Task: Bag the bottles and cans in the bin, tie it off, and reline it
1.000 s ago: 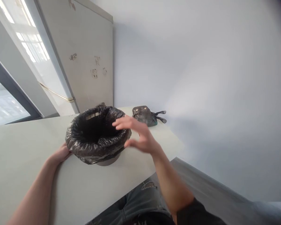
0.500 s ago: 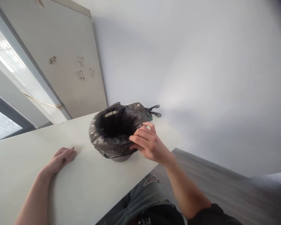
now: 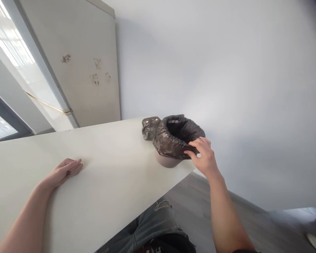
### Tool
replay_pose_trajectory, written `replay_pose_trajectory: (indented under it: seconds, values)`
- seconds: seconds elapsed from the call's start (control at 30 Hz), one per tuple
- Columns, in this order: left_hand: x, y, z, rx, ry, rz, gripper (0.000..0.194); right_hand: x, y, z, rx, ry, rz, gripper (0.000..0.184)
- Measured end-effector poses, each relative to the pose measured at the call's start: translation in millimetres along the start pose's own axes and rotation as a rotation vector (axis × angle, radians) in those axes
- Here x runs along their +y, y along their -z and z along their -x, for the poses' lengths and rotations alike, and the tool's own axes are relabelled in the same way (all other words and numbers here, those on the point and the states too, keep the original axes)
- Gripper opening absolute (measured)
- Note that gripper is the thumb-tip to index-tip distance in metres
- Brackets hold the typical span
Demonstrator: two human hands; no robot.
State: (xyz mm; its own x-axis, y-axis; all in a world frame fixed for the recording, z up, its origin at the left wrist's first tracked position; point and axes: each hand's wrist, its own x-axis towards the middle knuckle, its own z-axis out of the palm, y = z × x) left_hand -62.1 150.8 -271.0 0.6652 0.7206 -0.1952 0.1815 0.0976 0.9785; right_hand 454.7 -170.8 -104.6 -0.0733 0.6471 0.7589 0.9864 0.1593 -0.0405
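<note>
A small trash bin (image 3: 168,161) lined with a black garbage bag (image 3: 168,142) stands near the right corner of the white table. The bag is folded down over the rim, and its dark inside faces up. My right hand (image 3: 204,154) grips the right side of the bag-covered rim, thumb outside and fingers over the edge. My left hand (image 3: 68,168) rests on its side on the table, fingers curled together, with nothing visible in it. Touching or close behind the bin on its left lies a dark plastic-wrapped bundle (image 3: 150,128), partly hidden by the bin.
The white table (image 3: 102,200) runs to a slanted front edge above my legs. A fridge (image 3: 92,42) with worn patches stands beyond its far edge. A pale wall (image 3: 213,70) rises behind and to the right, and grey wood floor (image 3: 184,200) shows below.
My right hand has moved the lined bin to the right, toward the table corner. The bundle now shows on the bin's left, its tied ends hidden. My left hand stays resting on the table.
</note>
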Motion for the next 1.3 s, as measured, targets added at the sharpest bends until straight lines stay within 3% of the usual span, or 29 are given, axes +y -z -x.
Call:
replay_pose_trajectory:
  seconds: [0.37,0.47,0.57,0.7,0.8,0.87,0.93,0.97,1.0,1.07,1.13,1.2,1.3]
  values:
    - [0,-1.8,2,-0.014,-0.026,-0.005,0.069,-65,-24,-24,-0.049,-0.025,-0.228,0.011]
    - [2,-3.7,1,-0.002,-0.018,0.003,0.068,-89,-47,-40,-0.096,0.020,-0.301,0.008]
    - [6,-6.1,2,0.008,-0.015,0.002,0.070,-111,-84,-66,-0.128,0.079,-0.274,0.009]
    - [8,-5.8,3,-0.010,-0.026,-0.019,0.071,-120,-125,-107,-0.184,0.081,-0.225,0.018]
    - [7,-5.1,3,-0.015,-0.023,-0.032,0.070,-97,-126,-118,-0.225,0.124,-0.287,0.037]
    - [7,-6.8,4,-0.008,-0.028,-0.029,0.069,-59,-117,-111,-0.153,0.095,-0.314,0.060]
    - [8,-10.9,3,-0.005,-0.045,-0.037,0.069,-7,-111,-100,0.009,-0.105,-0.246,0.060]
    - [10,-13.7,3,0.006,-0.061,-0.052,0.069,22,-111,-95,0.019,-0.225,-0.168,0.062]
    - [11,-16.9,3,0.020,-0.078,-0.076,0.068,50,-113,-90,-0.053,-0.312,-0.100,0.068]
    - [16,-24.2,2,0.063,-0.117,-0.122,0.056,98,-125,-84,-0.397,-0.397,-0.024,0.085]
    - [20,-32.7,1,0.130,-0.163,-0.140,0.040,128,-143,-80,-0.685,-0.490,0.038,0.096]
    - [25,-44.0,-2,0.227,-0.205,-0.153,0.052,140,-160,-77,-0.798,-0.538,0.053,0.096]
    - [31,-70.9,-8,0.391,-0.245,-0.185,0.061,141,-178,-69,-0.804,-0.581,0.051,0.074]
